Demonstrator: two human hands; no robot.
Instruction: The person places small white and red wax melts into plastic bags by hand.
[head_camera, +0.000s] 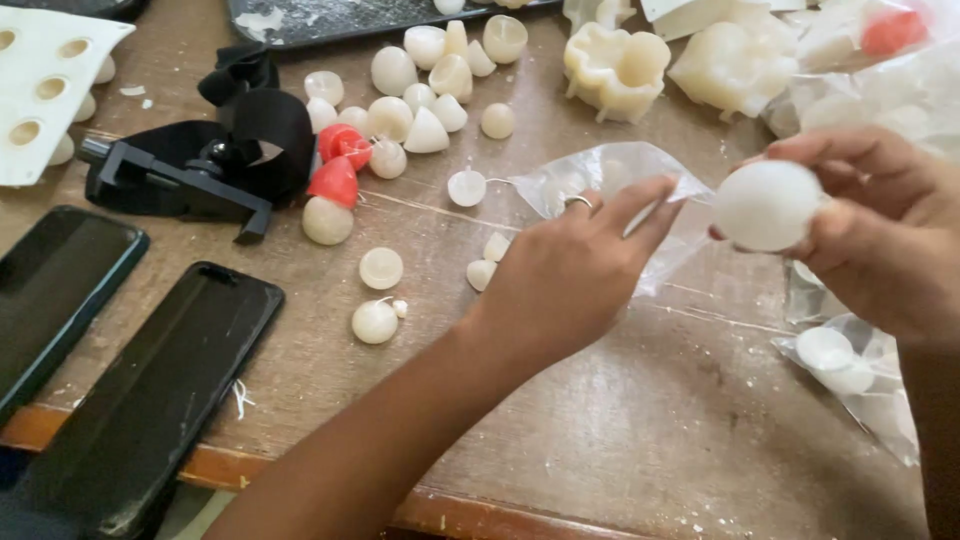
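While a round white wax ball (768, 205) is pinched between the fingertips of the right hand (880, 235) above the wooden table (640, 430), the mouth of a clear plastic bag (610, 180) is gripped by the closed fingers of the left hand (570, 270). Small white wax pieces (420, 100) and two red ones (340, 165) are scattered beyond, beside a black clamp (190, 170) and two dark phones (130, 390).

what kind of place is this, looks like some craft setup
Likely a small candle-making workbench: loose white wax domes lie on a worn wooden table, a white mould sheet sits at the far left, and the right hand holds a wax ball.
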